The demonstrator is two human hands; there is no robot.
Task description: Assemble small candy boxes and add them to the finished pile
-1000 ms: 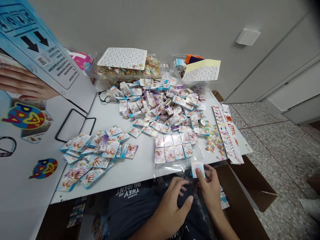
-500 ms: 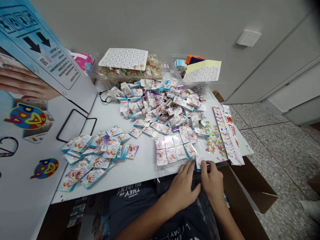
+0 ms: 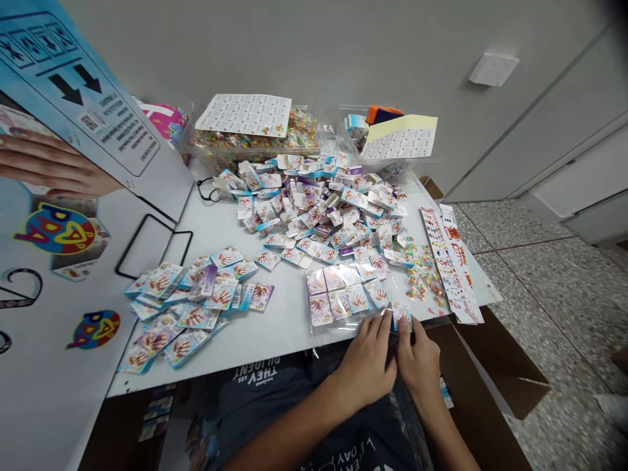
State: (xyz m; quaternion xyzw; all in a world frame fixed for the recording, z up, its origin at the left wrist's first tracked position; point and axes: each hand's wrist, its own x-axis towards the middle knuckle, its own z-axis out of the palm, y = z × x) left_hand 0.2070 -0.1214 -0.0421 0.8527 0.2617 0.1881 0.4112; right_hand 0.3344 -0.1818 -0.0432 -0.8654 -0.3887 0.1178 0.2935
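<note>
A clear plastic bag (image 3: 320, 331) lies flat at the table's front edge, with several small printed boxes (image 3: 338, 303) in two rows inside it. My left hand (image 3: 369, 358) rests on the bag's near right end, its fingers stretched out and its thumb apart. Close beside it, my right hand (image 3: 418, 358) grips a small blue-and-white box (image 3: 401, 314) between thumb and fingers, at the bag's right end. The fingertips partly cover that box's lower edge. Whether the box is inside the bag's opening I cannot tell.
Behind the bag lies a heap of small open-ended boxes (image 3: 314, 209); a pile of closed ones (image 3: 196, 304) sits left. Colourful small pieces (image 3: 422, 278) and sticker strips (image 3: 449, 265) lie right. Clear tubs (image 3: 255, 154) stand at the back, a cardboard box (image 3: 510, 366) below right.
The small box in my right hand has shifted slightly right and turned to show more of its printed face. My left hand has barely moved. The whole view has shifted slightly.
</note>
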